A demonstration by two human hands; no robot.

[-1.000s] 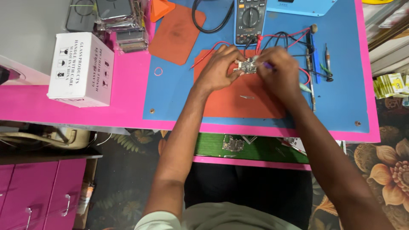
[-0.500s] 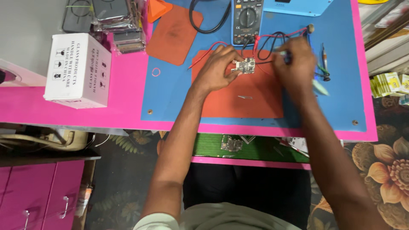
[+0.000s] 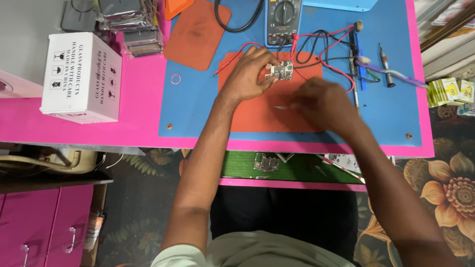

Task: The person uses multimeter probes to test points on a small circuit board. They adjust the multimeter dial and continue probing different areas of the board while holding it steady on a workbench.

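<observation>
Hands working over a small circuit board on an orange mat

On the pink table (image 3: 138,129), the left hand (image 3: 246,74) is pinching the circuit board (image 3: 280,70) at its left edge on the orange mat (image 3: 262,116). The right hand (image 3: 321,101) is hovering nearer the body, blurred; its grip cannot be told, tweezers (image 3: 282,107) lying just left.

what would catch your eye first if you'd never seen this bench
First the bright pink table with its blue mat, and at the centre the left hand pinching a small circuit board over an orange pad. The right hand, blurred, hovers just right of a pair of tweezers lying on that pad. Behind sits a multimeter with red and black leads, and a white cardboard box stands at far left.
</observation>
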